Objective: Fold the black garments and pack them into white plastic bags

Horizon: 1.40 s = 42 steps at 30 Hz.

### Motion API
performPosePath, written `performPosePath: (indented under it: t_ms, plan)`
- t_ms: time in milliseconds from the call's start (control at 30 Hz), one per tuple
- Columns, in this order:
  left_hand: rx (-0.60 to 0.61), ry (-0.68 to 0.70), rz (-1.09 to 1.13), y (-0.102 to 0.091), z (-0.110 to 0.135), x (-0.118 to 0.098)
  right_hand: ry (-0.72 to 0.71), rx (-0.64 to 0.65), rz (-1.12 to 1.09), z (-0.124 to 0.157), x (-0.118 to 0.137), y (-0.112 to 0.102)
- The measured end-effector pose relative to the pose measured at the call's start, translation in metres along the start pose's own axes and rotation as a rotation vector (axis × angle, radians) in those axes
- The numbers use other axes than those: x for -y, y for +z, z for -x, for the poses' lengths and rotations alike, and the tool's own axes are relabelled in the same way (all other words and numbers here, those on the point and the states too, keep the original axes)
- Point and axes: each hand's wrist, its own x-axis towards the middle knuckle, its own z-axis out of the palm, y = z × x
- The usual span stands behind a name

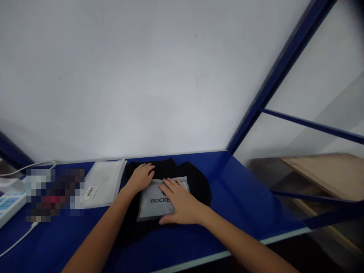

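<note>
1. Grey plastic pouch [155, 201], printed "ROCKB", lies on black cloth [196, 185] on the blue table [227, 201].
2. Right hand [180, 201] rests flat on the pouch, fingers spread, not clamping.
3. Left hand [139, 178] lies open on the cloth, just beside the pouch, apart from the right.
4. White barcoded bag [104, 182] sits left of the pouch.

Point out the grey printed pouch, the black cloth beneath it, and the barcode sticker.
grey printed pouch [156, 200]: head view, on its printed lettering
black cloth [197, 189]: head view, on the part showing right of the pouch
barcode sticker [90, 192]: head view, on its middle
</note>
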Motion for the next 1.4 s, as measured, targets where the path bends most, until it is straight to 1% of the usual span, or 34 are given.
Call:
performPosePath:
  t_ms: [67, 133, 200, 300, 367, 467, 533, 600, 633, 700, 733, 767, 800, 867, 900, 967, 1033, 1067, 1133, 1200, 1267, 1333, 1400]
  plan:
    - [-0.012, -0.018, -0.017, 0.011, 0.005, 0.004, -0.025, 0.023, -0.027, 0.010, 0.002, -0.002]
    - [0.004, -0.011, -0.017, 0.019, 0.014, 0.006, -0.018, 0.028, -0.047, 0.020, 0.006, -0.005]
    - [0.033, -0.006, 0.021, 0.021, 0.023, 0.005, -0.004, 0.029, -0.073, 0.028, 0.010, -0.008]
    - [0.067, -0.029, 0.117, 0.017, 0.033, 0.002, -0.015, 0.004, -0.106, 0.040, 0.019, -0.019]
    - [0.076, -0.037, 0.138, 0.015, 0.038, -0.001, -0.039, -0.038, -0.143, 0.048, 0.026, -0.034]
    - [0.075, 0.006, 0.074, 0.017, 0.048, -0.004, -0.019, -0.128, -0.214, 0.054, 0.034, -0.069]
    - [0.070, 0.056, 0.019, 0.018, 0.055, -0.007, 0.041, -0.224, -0.207, 0.045, 0.033, -0.092]
    - [0.067, 0.085, -0.021, 0.018, 0.061, -0.010, 0.075, -0.339, -0.114, 0.020, 0.028, -0.103]
    - [0.065, 0.087, -0.038, 0.018, 0.064, -0.012, 0.064, -0.418, -0.051, 0.002, 0.023, -0.101]
    - [0.062, 0.080, -0.073, 0.018, 0.067, -0.016, 0.038, -0.561, 0.083, -0.042, 0.013, -0.085]
    - [0.058, 0.075, -0.091, 0.017, 0.068, -0.018, 0.036, -0.568, 0.154, -0.066, 0.007, -0.071]
    - [0.053, 0.070, -0.105, 0.017, 0.069, -0.019, 0.035, -0.528, 0.225, -0.088, 0.002, -0.057]
    - [0.049, 0.067, -0.115, 0.017, 0.069, -0.020, 0.007, -0.435, 0.286, -0.109, -0.003, -0.042]
    - [0.045, 0.066, -0.112, 0.017, 0.069, -0.019, -0.051, -0.324, 0.305, -0.139, -0.012, -0.017]
    - [0.044, 0.063, -0.097, 0.017, 0.069, -0.018, -0.067, -0.284, 0.311, -0.148, -0.016, -0.008]
    - [0.033, 0.049, -0.043, 0.016, 0.068, -0.016, -0.077, -0.240, 0.314, -0.154, -0.022, 0.001]
    - [0.004, 0.021, 0.010, 0.014, 0.068, -0.013, -0.083, -0.213, 0.325, -0.146, -0.027, 0.000]
    - [-0.013, 0.007, 0.022, 0.013, 0.069, -0.012, -0.091, -0.211, 0.329, -0.137, -0.029, -0.002]
    - [-0.037, -0.016, 0.008, 0.013, 0.069, -0.010, -0.114, -0.240, 0.322, -0.110, -0.031, -0.010]
    - [-0.039, -0.025, -0.029, 0.013, 0.067, -0.008, -0.134, -0.308, 0.281, -0.074, -0.032, -0.017]
    - [-0.025, -0.015, -0.053, 0.015, 0.062, -0.005, -0.139, -0.347, 0.222, -0.031, -0.032, -0.021]
    - [-0.009, -0.001, -0.060, 0.017, 0.056, -0.001, -0.147, -0.304, 0.168, 0.011, -0.031, -0.022]
    - [-0.002, 0.003, -0.054, 0.016, 0.049, 0.002, -0.155, -0.246, 0.124, 0.047, -0.030, -0.020]
